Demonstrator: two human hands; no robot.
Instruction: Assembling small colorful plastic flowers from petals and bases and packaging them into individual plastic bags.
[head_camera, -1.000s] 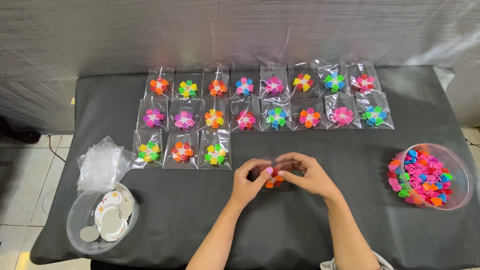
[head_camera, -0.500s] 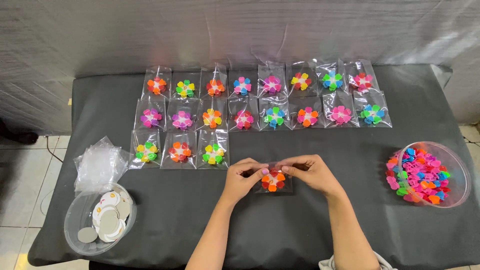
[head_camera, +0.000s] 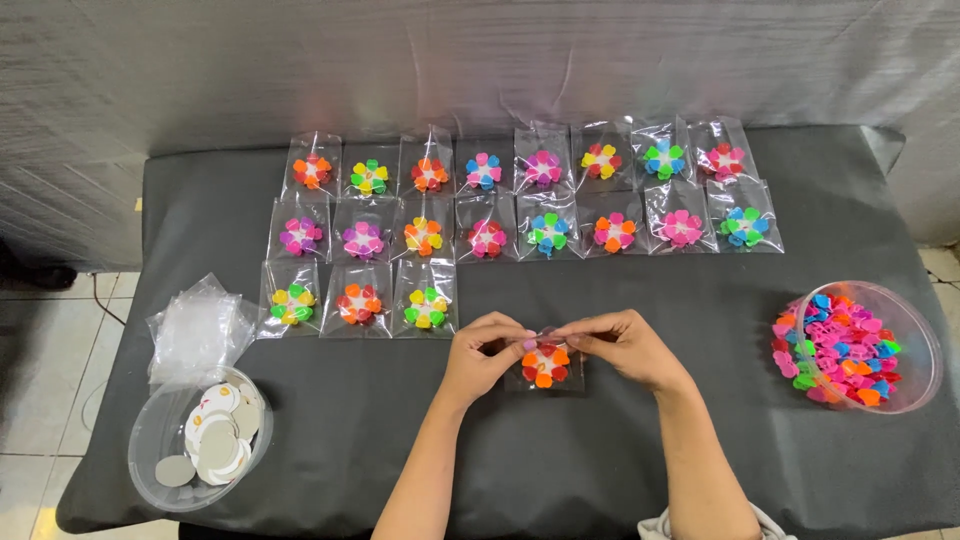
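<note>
My left hand (head_camera: 484, 352) and my right hand (head_camera: 622, 347) meet at the middle of the black table (head_camera: 640, 470). Together they pinch the top edge of a small clear bag (head_camera: 546, 366) that holds an orange and pink flower of heart-shaped pieces. The bag hangs low, touching or just above the cloth. Several packed flower bags (head_camera: 486, 238) lie in three rows beyond my hands. The nearest row ends with a green and yellow flower bag (head_camera: 426, 308), just left of my left hand.
A clear bowl of loose coloured heart pieces (head_camera: 840, 347) stands at the right. A clear bowl of white round discs (head_camera: 203, 450) stands at the front left, with a pile of empty clear bags (head_camera: 198, 325) behind it. A grey curtain hangs behind the table.
The flower has come to sit inside the clear bag below my fingers. Both hands have shifted slightly and now pinch the bag's top edge.
</note>
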